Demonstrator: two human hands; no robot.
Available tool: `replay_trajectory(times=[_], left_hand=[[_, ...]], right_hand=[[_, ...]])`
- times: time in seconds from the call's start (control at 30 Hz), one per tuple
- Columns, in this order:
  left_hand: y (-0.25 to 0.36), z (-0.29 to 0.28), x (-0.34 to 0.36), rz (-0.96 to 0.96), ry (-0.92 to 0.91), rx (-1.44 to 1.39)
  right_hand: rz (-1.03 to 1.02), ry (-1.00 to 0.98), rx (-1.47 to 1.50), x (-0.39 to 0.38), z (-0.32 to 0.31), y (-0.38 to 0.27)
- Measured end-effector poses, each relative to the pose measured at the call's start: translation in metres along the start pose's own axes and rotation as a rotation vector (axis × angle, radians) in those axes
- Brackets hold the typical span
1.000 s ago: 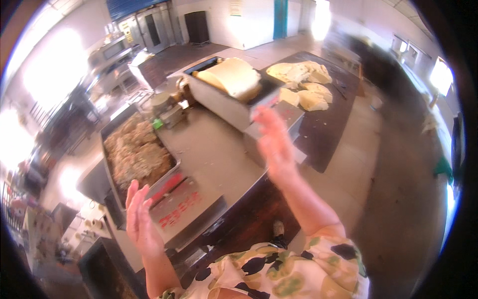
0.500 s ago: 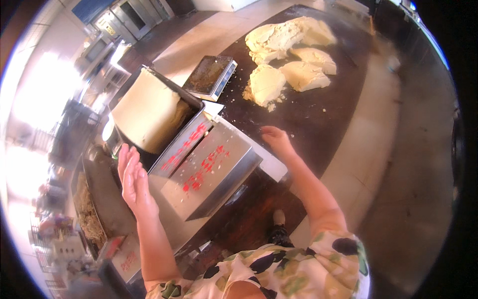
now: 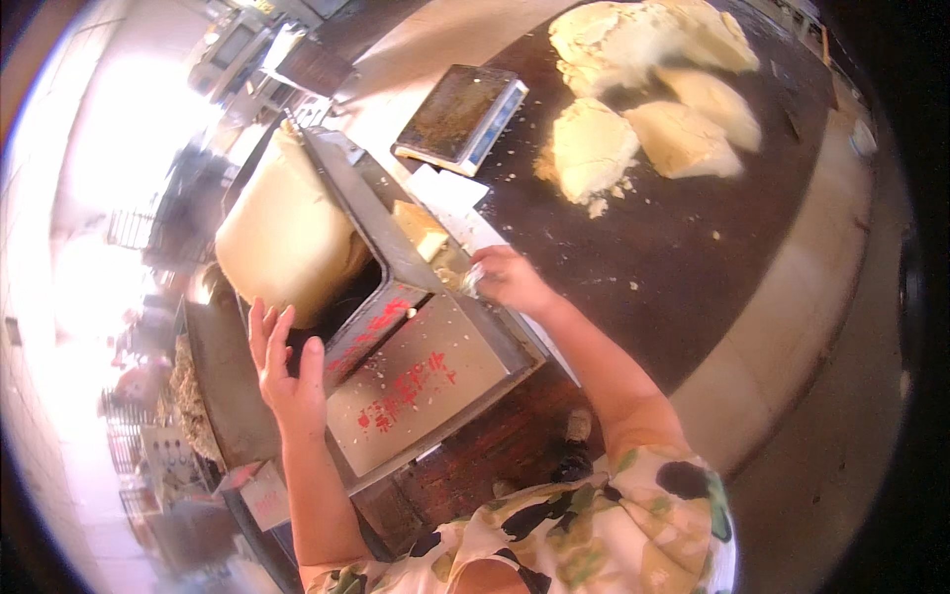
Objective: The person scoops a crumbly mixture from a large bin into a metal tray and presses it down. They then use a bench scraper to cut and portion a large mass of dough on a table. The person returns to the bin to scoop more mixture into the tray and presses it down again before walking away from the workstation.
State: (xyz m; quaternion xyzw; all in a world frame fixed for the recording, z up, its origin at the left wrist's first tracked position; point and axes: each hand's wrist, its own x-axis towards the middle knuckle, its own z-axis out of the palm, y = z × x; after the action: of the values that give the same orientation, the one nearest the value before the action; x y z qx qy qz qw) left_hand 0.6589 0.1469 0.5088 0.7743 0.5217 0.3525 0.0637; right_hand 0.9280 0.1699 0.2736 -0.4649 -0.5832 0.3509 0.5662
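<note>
At the right-hand edge of the metal dough machine (image 3: pixel 416 366), a small dough scrap (image 3: pixel 465 282) is being pinched in the closed fingers of the right hand (image 3: pixel 510 277), while the left hand (image 3: pixel 287 371), fingers spread and empty, is being held against the machine's left side below the large dough mass (image 3: pixel 282 233), seemingly for steadying.

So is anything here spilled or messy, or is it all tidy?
A bit messy. Pale crumbs lie scattered on the dark table beside the dough pieces. The right hand rests at the metal box's edge, near a small dough lump with bits around it. Nothing looks damaged.
</note>
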Motion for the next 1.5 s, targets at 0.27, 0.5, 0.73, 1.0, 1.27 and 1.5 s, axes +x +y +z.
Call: replay_trajectory(times=[0.27,0.5,0.73,1.0,1.27,1.5], left_hand=[[-0.017,-0.007,-0.004,0.078,0.12,-0.081],[0.035,-0.01,-0.003,-0.199,0.217,-1.004],[0.086,0.02,-0.049,-0.287,-0.031,-1.667],[0.065,-0.016,-0.131,-0.266,-0.179,-1.728],[0.043,-0.071,-0.178,-0.133,-0.248,-1.49],[0.008,-0.084,-0.194,-0.087,-0.379,-1.449]], right_hand=[[0.481,0.413,1.454,-0.018,-0.03,-0.009],[0.141,0.345,0.901,-0.046,-0.012,-0.189],[-0.312,0.035,0.367,-0.081,0.106,-0.267],[-0.068,0.093,0.418,-0.084,0.15,-0.283],[0.021,0.179,0.235,-0.077,0.173,-0.29],[-0.006,0.219,0.255,-0.062,0.161,-0.286]])
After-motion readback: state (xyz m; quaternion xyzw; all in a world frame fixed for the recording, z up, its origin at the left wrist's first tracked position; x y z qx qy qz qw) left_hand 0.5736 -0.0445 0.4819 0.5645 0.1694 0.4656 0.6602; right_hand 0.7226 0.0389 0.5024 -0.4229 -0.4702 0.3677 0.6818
